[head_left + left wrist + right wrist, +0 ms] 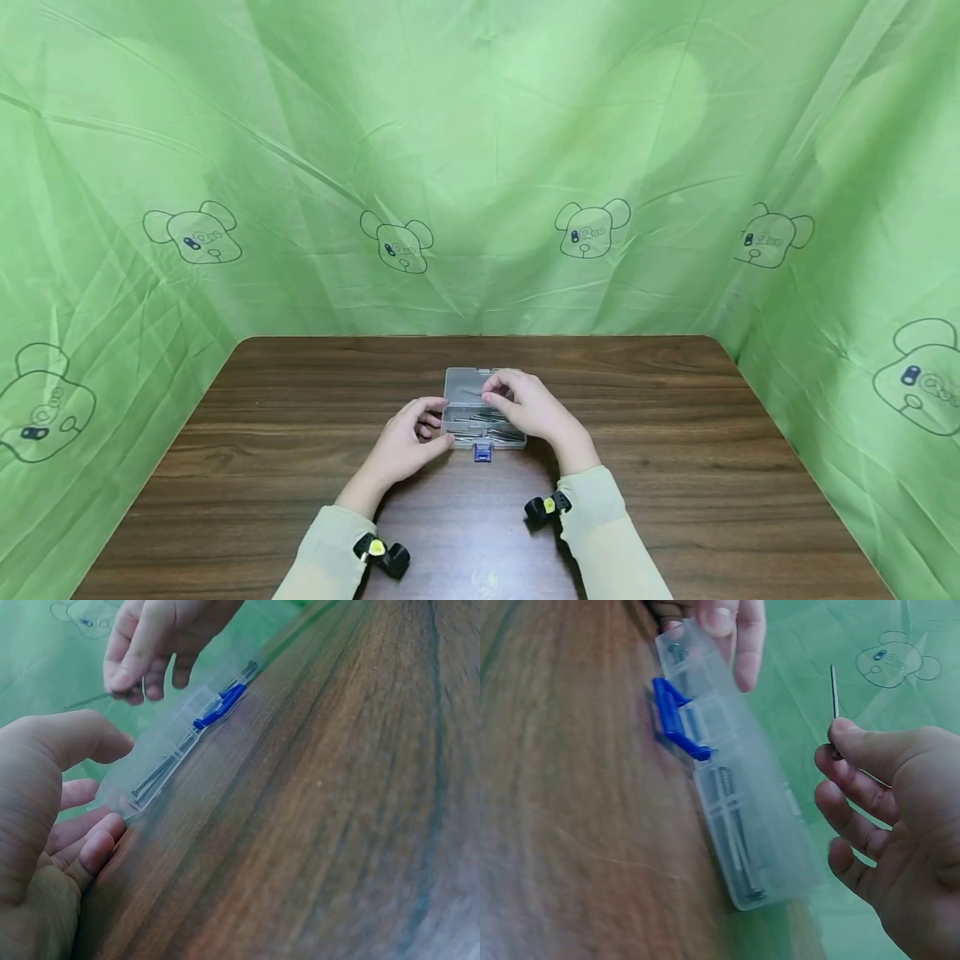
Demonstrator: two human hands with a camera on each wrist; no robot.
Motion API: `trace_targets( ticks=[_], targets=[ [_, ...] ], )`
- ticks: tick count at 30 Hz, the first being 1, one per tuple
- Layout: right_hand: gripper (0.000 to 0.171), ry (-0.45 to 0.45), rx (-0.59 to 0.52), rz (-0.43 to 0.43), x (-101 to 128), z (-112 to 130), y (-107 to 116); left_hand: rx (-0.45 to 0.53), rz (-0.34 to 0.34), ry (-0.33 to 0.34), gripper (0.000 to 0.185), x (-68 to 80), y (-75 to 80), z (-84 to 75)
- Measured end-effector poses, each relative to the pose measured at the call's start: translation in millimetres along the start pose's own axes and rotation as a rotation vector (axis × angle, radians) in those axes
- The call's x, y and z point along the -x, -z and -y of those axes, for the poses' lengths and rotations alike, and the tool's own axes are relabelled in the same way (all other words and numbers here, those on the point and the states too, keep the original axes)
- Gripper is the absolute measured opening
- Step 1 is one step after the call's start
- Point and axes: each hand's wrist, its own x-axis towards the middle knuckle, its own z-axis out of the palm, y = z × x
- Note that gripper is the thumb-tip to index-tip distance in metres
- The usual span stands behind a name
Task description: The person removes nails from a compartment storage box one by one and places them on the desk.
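On the dark wooden table [300,467], about at its middle, sits a small clear plastic box [480,408] with its lid open, and the person's two hands are gathered right at it. The left hand [408,442] is at the box's 8 o'clock corner, fingers curled with the tips against the near-left edge of the case; from the left wrist view the thumb arches above that corner while the other fingers tuck beside it, so it steadies the box more than clamps it. The right hand [528,408] hovers over the box from its 3 o'clock side, and its thumb and forefinger are pinched together on a thin metal pin [834,694], which stands up from the fingertips in the right wrist view, lifted clear of the compartments. Inside the box lie several long slim metal rods [735,832], side by side in their narrow trays. A blue latch [482,452] juts from the box's front wall at 6 o'clock, toward the person. Pale sleeves [600,533] cover both forearms, each with a small black camera strapped at the wrist. A green cloth [480,167] printed with cartoon bear faces hangs around the table from 9 through 12 to 3 o'clock.
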Motion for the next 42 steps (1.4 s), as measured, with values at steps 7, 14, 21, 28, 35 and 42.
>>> trace_targets(
  ticks=[7, 14, 21, 28, 35, 42],
  targets=[
    [0.013, -0.058, -0.025, -0.048, 2, 2, 13, -0.006, 0.006, -0.003, 0.059, 0.0, 0.1, 1.7],
    [0.024, -0.036, -0.03, -0.085, 9, -7, 31, -0.011, 0.0, -0.009, 0.06, -0.5, -0.4, 3.6],
    [0.019, -0.131, -0.142, -0.134, 26, -27, 54, -0.022, 0.005, -0.011, 0.06, -0.9, -0.5, 4.0],
    [0.013, -0.221, -0.161, -0.2, 37, -44, 63, -0.031, 0.001, -0.005, 0.06, -0.2, -0.7, 3.0],
    [0.016, -0.286, -0.122, -0.214, 41, -56, 60, -0.035, 0.008, -0.002, 0.063, -0.5, -1.2, 2.9],
    [0.035, -0.338, -0.105, -0.201, 43, -66, 56, -0.05, 0.005, 0.004, 0.063, 0.0, -0.3, 1.4]
  ],
)
